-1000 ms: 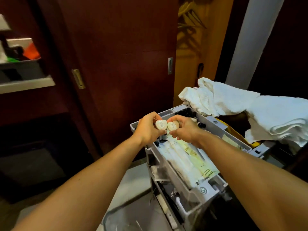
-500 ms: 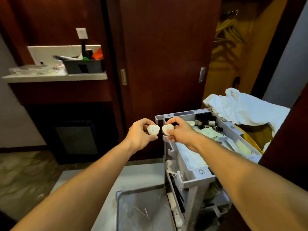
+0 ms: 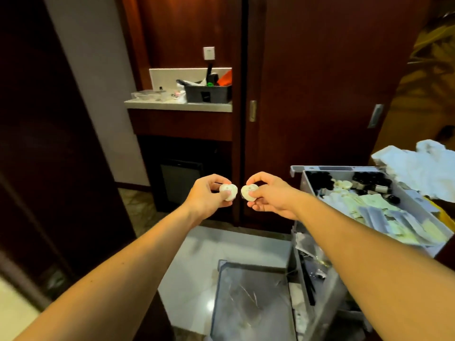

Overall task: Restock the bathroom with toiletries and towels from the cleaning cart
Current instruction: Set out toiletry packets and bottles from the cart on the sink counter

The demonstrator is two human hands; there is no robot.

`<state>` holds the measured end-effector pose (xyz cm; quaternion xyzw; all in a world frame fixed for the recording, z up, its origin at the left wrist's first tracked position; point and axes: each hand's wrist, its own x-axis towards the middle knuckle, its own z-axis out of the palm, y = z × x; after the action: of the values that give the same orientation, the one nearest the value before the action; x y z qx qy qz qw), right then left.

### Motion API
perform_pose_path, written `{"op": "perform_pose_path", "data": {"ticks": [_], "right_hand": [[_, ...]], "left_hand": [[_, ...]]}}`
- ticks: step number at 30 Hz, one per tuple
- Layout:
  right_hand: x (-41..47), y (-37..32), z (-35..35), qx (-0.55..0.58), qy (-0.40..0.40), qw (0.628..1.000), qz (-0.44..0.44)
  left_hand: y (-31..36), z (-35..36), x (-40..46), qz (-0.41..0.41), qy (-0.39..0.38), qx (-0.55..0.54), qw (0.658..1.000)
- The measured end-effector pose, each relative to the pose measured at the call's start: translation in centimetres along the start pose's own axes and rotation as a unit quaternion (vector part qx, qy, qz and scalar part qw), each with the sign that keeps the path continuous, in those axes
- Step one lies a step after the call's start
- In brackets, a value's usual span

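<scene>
**Two soaps in hand, clear of the cart**

The step in hand looks like the carry: toiletries have been picked and are now held away from the cleaning cart (image 3: 299, 172), which stands to the right of both hands. The left hand (image 3: 208, 194) pinches one small round wrapped soap (image 3: 227, 191) between thumb and fingertips. The right hand (image 3: 267, 194) pinches a second round wrapped soap (image 3: 249, 192) the same way. The two soaps sit close together, not touching, to the left of the cart's top tray.

Next, as I judge it, the person must walk both soaps to the bathroom and set them down there. No bathroom fixture shows from here, so the route cannot be told. The light pinch suits so small a load, but a jolt could drop one.

Counted:
- Soaps held: two, one per hand.
- Hands: two, both occupied.
- Cart: one, its top tray still holding dark little bottles (image 3: 366, 182), pale round pieces and flat sachets (image 3: 384, 212); too many and too blurred to count.
- White towels (image 3: 418, 168): a heap at the cart's far right; the number cannot be told.
- Clear-lined bin (image 3: 251, 303): one, just left of the cart's base.
</scene>
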<state>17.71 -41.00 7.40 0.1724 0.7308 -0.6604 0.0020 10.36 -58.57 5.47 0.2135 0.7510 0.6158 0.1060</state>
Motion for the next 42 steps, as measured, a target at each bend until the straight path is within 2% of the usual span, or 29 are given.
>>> {"op": "perform_pose_path", "data": {"ticks": [10,18,25,33,42], "right_hand": [[-6.3,-0.9,14.5,-0.038,-0.129,0.991,-0.011],[-11.9,-1.2,26.9,-0.037,-0.207,0.977,-0.034],[-16.6,-1.0,38.4,-0.031,-0.294,0.955,-0.005],[-18.2,-0.8,51.0,-0.032,-0.408,0.912,0.029],[-19.2,-1.9,64.6,-0.143,-0.510,0.848,-0.024]], "left_hand": [[-0.8,-12.8,-12.9,-0.043,0.065,0.010,0.997],[-1.4,-22.3,-24.9,-0.071,0.157,-0.028,0.985],[-2.4,-30.4,-34.7,-0.116,0.235,-0.055,0.963],[-5.1,-38.9,-42.3,-0.149,0.356,-0.048,0.921],[-6.0,-46.9,-49.6,-0.171,0.472,-0.035,0.864]]}}
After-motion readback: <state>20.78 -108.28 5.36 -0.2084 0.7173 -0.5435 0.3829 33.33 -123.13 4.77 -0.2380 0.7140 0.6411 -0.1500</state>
